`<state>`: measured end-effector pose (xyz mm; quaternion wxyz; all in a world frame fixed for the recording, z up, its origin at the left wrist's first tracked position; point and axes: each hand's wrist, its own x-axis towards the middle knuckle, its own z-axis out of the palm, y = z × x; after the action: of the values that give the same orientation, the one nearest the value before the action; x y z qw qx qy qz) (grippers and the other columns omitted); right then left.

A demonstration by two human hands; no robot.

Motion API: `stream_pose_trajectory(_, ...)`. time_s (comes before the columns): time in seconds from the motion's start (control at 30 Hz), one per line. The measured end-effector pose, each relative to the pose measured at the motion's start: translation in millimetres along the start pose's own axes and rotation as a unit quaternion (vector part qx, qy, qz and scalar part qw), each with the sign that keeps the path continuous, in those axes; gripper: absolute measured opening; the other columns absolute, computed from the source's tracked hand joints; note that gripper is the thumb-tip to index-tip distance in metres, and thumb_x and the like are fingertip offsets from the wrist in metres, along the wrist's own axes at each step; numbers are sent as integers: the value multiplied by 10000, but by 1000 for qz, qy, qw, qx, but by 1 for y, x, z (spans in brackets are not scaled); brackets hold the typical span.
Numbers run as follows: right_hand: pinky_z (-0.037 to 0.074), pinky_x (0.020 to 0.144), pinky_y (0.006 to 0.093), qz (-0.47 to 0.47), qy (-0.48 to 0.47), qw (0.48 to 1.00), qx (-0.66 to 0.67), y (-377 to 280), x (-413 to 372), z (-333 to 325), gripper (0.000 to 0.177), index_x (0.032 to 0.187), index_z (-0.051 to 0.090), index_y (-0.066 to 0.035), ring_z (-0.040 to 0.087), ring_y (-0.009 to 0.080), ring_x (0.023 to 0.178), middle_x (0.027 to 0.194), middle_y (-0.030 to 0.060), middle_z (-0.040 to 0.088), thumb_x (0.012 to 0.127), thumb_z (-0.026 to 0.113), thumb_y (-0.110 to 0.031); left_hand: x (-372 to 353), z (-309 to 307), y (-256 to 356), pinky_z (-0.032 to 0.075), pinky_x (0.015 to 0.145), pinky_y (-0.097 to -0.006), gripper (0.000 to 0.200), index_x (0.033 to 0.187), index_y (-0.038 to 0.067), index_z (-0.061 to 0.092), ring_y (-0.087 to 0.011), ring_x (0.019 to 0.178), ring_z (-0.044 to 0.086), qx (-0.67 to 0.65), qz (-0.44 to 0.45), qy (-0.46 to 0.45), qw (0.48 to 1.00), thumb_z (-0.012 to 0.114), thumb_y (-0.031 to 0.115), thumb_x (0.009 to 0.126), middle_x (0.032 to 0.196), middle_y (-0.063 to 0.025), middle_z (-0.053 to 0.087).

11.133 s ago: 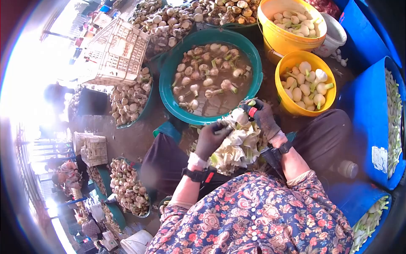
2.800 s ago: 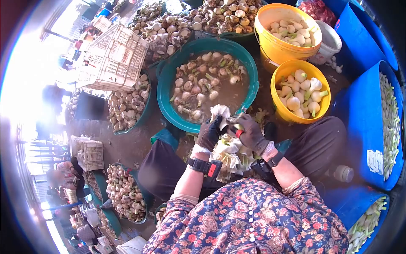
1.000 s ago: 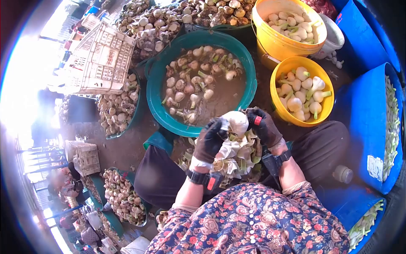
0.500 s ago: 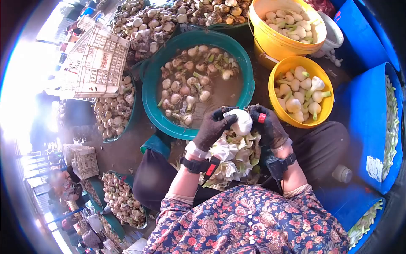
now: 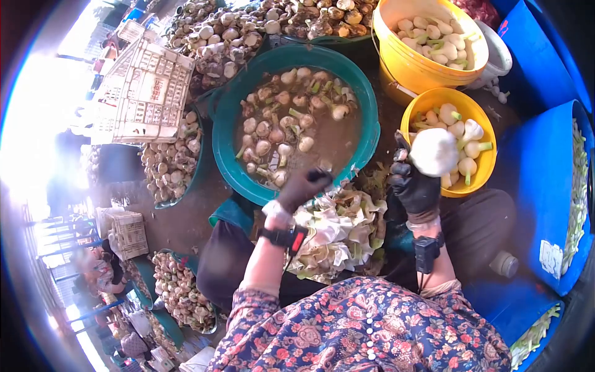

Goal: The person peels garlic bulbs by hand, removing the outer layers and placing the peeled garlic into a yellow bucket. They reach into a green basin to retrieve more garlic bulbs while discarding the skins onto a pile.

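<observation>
brown wet ground point(image 5: 176, 220) lies under the work. a blurred white bulb point(image 5: 434, 152) overlaps the near yellow bucket point(image 5: 447, 93), beside the right hand point(image 5: 416, 189); whether that hand grips it or has released it, i cannot tell. the left hand point(image 5: 302, 189), loosely curled, overlaps the rim of the green basin point(image 5: 224, 158); its grip is unclear. pale peelings point(image 5: 338, 232) lie below.

Basin point(image 5: 224, 146): bulbs point(image 5: 263, 129) in it, crowding left
Near bucket point(image 5: 487, 167): right of basin, more bulbs point(image 5: 474, 149) inside
Peelings point(image 5: 338, 232): before basin's near edge
</observation>
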<state>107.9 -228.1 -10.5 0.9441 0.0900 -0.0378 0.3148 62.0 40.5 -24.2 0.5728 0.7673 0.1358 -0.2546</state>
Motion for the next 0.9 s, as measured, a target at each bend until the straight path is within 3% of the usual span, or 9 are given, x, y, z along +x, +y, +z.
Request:
stream_pose_trajectory(0.1, 498, 761, 298, -34, 149, 983, -100, -6, -2, -1, 668, 1302, 385, 38, 564, 226, 909, 1073, 152, 553, 920, 368, -510, 90, -27, -74, 478, 791, -341, 623, 1086, -74, 579, -276, 907, 621, 43, -58, 297, 952, 726, 420, 736, 980, -183, 651)
stream_pose_trajectory(0.13, 504, 732, 293, -11, 195, 965, -176, -1, 0, -4, 702, 1279, 424, 16, 577, 218, 866, 1014, 133, 573, 894, 367, -568, 112, -34, -90, 414, 526, -253, 732, 1154, -62, 532, -99, 624, 513, 29, -74, 328, 941, 765, 450, 685, 817, -81, 622)
stream_pose_trajectory(0.2, 512, 680, 286, 51, 256, 908, -329, 9, 3, -16, 725, 1236, 489, -21, 596, 201, 790, 915, 99, 604, 861, 375, -631, 141, -45, -99, 478, 809, -374, 745, 1123, -73, 555, -338, 953, 606, 41, -132, 254, 957, 750, 485, 670, 1076, -222, 613)
stream_pose_trajectory(0.3, 512, 633, 286, 118, 286, 885, -349, 25, 4, -37, 641, 1161, 546, -42, 592, 161, 741, 874, 67, 607, 884, 384, -597, 190, -42, -149, 453, 640, -301, 687, 1161, 1, 542, -185, 782, 576, -15, -83, 274, 958, 777, 420, 670, 929, -99, 618)
stream_pose_trajectory(0.43, 482, 622, 250, 116, 338, 853, -381, 30, 1, -63, 385, 980, 621, -62, 577, 94, 695, 771, 4, 609, 912, 505, -423, 128, -4, -73, 506, 713, -283, 542, 1098, 22, 582, -139, 813, 605, -270, -18, 128, 954, 805, 278, 675, 955, -50, 637)
stream_pose_trajectory(0.6, 444, 628, 286, 3, 337, 641, -689, 60, 6, -57, 342, 897, 655, -26, 607, 134, 702, 784, 51, 650, 849, 624, -363, 19, 43, -7, 496, 753, -268, 499, 1069, 12, 590, -105, 846, 599, 49, 128, 73, 988, 790, 267, 689, 937, -56, 642)
stream_pose_trajectory(0.67, 454, 648, 325, 5, 329, 578, -747, 68, 3, -53, 372, 897, 659, -29, 622, 172, 722, 779, 86, 661, 824, 643, -393, -8, 58, 6, 496, 779, -336, 563, 1089, 62, 601, -232, 879, 631, 211, 201, 138, 947, 816, 294, 623, 982, -117, 626)
stream_pose_trajectory(0.8, 458, 664, 384, 25, 283, 508, -813, 68, -1, -32, 371, 890, 662, -35, 631, 268, 724, 770, 144, 652, 825, 622, -398, -35, 62, 25, 490, 793, -341, 574, 1086, 65, 606, -254, 886, 624, 250, 196, 165, 934, 822, 299, 608, 1002, -126, 616)
stream_pose_trajectory(0.9, 450, 588, 331, 55, 248, 604, -756, 63, -9, -16, 383, 876, 660, -22, 612, 191, 660, 671, 69, 629, 857, 578, -396, -44, 52, 22, 481, 795, -307, 564, 1084, 12, 596, -187, 896, 611, 153, 180, 95, 967, 808, 288, 640, 1010, -115, 624)
